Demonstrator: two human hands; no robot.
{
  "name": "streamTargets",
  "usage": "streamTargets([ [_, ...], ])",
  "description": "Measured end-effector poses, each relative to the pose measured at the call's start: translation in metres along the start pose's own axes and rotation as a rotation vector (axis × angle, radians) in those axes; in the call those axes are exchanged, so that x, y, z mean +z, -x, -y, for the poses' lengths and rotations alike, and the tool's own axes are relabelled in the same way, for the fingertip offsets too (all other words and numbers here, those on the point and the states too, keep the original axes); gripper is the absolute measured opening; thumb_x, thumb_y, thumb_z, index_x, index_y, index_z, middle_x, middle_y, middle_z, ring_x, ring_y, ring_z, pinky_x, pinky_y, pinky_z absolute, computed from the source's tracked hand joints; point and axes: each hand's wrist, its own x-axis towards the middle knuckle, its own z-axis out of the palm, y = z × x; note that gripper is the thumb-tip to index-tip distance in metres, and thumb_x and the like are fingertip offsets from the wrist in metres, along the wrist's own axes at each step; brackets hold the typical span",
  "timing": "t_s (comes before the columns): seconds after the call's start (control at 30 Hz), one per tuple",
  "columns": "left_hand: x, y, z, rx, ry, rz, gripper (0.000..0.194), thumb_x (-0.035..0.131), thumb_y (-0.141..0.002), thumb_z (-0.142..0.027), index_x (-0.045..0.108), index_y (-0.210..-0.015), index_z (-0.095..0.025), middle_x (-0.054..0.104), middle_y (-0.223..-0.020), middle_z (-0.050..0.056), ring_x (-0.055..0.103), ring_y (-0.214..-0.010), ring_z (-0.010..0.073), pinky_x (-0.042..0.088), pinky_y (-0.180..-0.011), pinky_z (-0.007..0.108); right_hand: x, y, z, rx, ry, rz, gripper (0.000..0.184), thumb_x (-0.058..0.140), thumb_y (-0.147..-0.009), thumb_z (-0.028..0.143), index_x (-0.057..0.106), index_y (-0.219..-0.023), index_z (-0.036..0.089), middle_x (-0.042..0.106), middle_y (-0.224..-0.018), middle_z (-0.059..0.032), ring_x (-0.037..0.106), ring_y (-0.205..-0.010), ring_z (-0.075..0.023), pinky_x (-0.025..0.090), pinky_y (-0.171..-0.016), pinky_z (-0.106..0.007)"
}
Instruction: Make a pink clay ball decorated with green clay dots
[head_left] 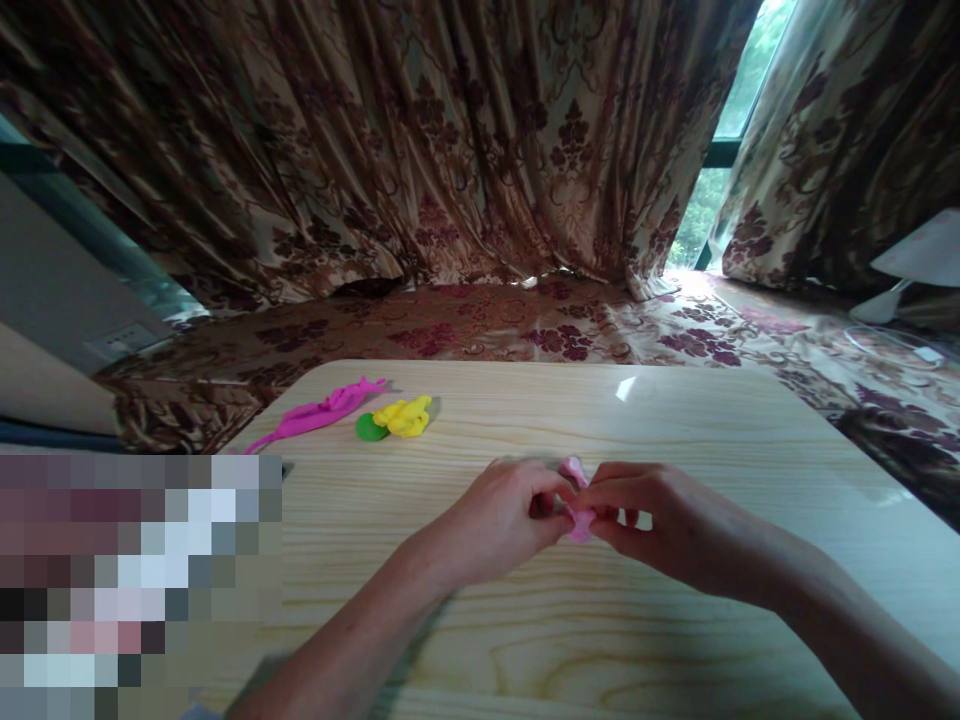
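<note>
A small piece of light pink modelling clay (580, 526) is pinched between my two hands over the middle of the wooden table. My left hand (517, 505) grips it from the left, thumb and fingers closed around its edge. From the right, my right hand (656, 510) pinches the same clay between thumb and fingertips. Part of the pink clay shows beyond the fingers, at the far side. The fingers hide its middle, so its full shape cannot be made out.
Yellow clay (403, 417) touches a green clay piece (371, 428) at the table's back left. Beside them lies a long magenta clay strip (319, 410). The table (510, 640) backs onto a patterned cloth surface (480, 330). A white lamp (919, 255) stands far right.
</note>
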Motion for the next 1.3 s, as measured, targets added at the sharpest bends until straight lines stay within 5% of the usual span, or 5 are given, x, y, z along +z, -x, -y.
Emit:
streamTargets([
  [0.53, -0.002, 0.002, 0.003, -0.011, -0.073, 0.018, 0.009, 0.054, -0.073, -0.01, 0.06, -0.076, -0.017, 0.058, -0.078, -0.001, 0.049, -0.07, 0.0113, 0.034, -0.063, 0.022, 0.004, -0.002, 0.002, -0.072, 0.147, -0.051, 0.021, 0.054, -0.084, 0.011, 0.064, -0.099, 0.023, 0.062, -0.098, -0.004, 0.058, -0.087, -0.0165, 0.043, -0.079, -0.03],
  [0.83, -0.008, 0.002, 0.003, -0.099, 0.026, 0.02, 0.019, 0.044, -0.085, -0.021, 0.063, -0.088, -0.017, 0.061, -0.075, -0.001, 0.052, -0.068, 0.0123, 0.035, -0.061, 0.023, 0.019, -0.008, 0.001, -0.015, 0.255, -0.074, 0.012, 0.051, -0.083, 0.009, 0.061, -0.084, 0.016, 0.06, -0.093, -0.007, 0.057, -0.082, -0.0164, 0.044, -0.07, -0.028],
  [1.3, -0.01, 0.004, -0.003, -0.02, -0.019, 0.047, 0.008, 0.054, -0.077, -0.016, 0.06, -0.082, -0.018, 0.058, -0.077, -0.002, 0.049, -0.067, 0.0108, 0.033, -0.06, 0.021, 0.022, -0.013, 0.006, 0.06, 0.263, -0.138, 0.012, 0.052, -0.084, 0.011, 0.059, -0.075, 0.016, 0.06, -0.077, -0.0022, 0.053, -0.064, -0.0116, 0.034, -0.057, -0.023],
])
